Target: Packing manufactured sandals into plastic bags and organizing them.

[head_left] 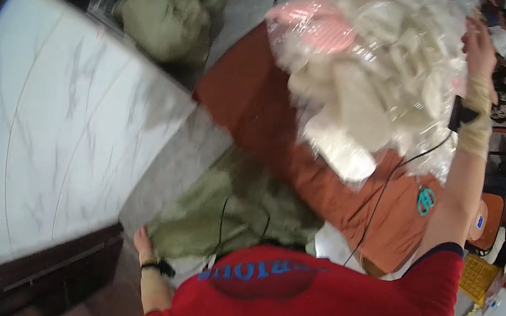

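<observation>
My right arm reaches far forward, and my right hand (480,53) is at the right edge of a heap of clear plastic bags (402,62). Its fingers look stretched and apart; whether they touch the plastic is unclear. Inside the bags are cream, soft-looking flat pieces and a pink ribbed bundle (332,30). The heap lies on a reddish-brown padded surface (244,79). Low on the left, my left hand (143,243) is at the edge of a green cloth sack (239,208). Its fingers are too blurred to read.
A white marbled tabletop (71,119) stands to the left. Full green sacks (169,17) sit behind it. A black cable (383,196) runs from my right wrist across the brown surface, near a teal coiled item (426,201). Farther right are a yellow crate (477,279), chairs and other people.
</observation>
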A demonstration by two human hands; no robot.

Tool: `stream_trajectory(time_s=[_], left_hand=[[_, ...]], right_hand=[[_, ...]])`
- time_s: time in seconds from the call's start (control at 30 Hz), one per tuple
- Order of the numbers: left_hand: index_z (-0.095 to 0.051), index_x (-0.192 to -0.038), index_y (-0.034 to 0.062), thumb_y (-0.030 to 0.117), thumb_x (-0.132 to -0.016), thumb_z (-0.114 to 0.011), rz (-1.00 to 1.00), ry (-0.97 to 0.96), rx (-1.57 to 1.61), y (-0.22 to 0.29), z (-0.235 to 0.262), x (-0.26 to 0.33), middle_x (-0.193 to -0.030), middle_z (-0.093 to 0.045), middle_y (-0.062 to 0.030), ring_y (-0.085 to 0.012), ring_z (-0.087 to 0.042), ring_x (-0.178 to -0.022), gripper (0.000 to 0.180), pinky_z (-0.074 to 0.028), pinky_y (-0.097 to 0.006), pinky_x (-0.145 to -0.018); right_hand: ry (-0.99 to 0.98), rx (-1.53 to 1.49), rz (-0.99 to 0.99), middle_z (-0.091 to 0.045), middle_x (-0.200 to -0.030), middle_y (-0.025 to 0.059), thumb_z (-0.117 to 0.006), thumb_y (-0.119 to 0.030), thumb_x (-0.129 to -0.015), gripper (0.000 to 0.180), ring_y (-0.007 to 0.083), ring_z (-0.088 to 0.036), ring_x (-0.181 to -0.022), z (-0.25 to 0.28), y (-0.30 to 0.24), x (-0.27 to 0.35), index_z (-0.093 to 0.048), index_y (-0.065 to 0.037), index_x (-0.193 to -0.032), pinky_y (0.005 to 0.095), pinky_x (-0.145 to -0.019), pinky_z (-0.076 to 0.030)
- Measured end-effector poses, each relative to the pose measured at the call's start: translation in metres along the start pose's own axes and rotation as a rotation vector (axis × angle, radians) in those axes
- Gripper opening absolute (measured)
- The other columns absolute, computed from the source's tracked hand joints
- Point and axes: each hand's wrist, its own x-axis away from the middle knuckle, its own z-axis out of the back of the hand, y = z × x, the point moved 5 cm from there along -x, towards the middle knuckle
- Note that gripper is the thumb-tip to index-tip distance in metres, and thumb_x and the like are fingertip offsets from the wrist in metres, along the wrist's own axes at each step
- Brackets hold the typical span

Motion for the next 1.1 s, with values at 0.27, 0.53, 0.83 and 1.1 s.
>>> stream_trajectory(time_s=[0.27,0.53,0.83,1.1], left_hand=[[-0.059,-0.090,-0.0060,0.031,-0.092,-0.049,-0.131,-0.062,0.178,0.060,0.019,-0.006,-0.077,-0.061,-0.0160,-0.0206,-0.050,-0.067,0.038,-0.041,-0.036,-0.066],[-0.058,-0.095,-0.0038,0.025,-0.090,-0.052,-0.363,-0.086,0.102,0.060,0.022,-0.018,-0.081,-0.061,-0.0160,-0.0232,-0.054,-0.071,0.030,-0.042,-0.035,-0.067],[-0.053,-0.086,-0.0017,0.021,-0.091,-0.047,-0.483,-0.254,0.134,0.128,0.023,0.033,-0.079,-0.056,-0.0207,-0.0321,-0.055,-0.074,0.024,-0.042,-0.039,-0.066],[-0.058,-0.105,-0.0067,0.021,-0.089,-0.053,-0.412,-0.078,0.135,0.142,0.023,0.045,-0.096,-0.063,-0.0153,-0.0249,-0.056,-0.089,0.033,-0.043,-0.034,-0.081]], right_hand=[[-1.435,-0.606,-0.335,-0.060,-0.082,0.0025,-0.054,-0.018,-0.087,0.023,0.0091,-0.056,-0.081,-0.137,-0.238,0.392,-0.060,-0.003,-0.104,0.0252,-0.073,-0.045],[-1.049,0.855,-0.118,-0.039,-0.138,0.0142,-0.047,-0.032,-0.088,0.054,0.0272,-0.037,-0.126,-0.181,-0.036,0.720,-0.037,-0.002,-0.133,0.0479,-0.100,-0.032],[-0.971,0.040,-0.492,-0.065,-0.092,0.0188,-0.053,-0.019,-0.079,0.029,0.0339,-0.060,-0.093,-0.177,-0.074,0.647,-0.064,-0.003,-0.099,0.0413,-0.080,-0.046],[-0.754,-0.502,-0.410,-0.062,-0.084,0.0165,-0.053,-0.015,-0.080,0.018,0.0334,-0.059,-0.084,-0.211,-0.145,0.551,-0.060,-0.004,-0.093,0.0368,-0.075,-0.046]])
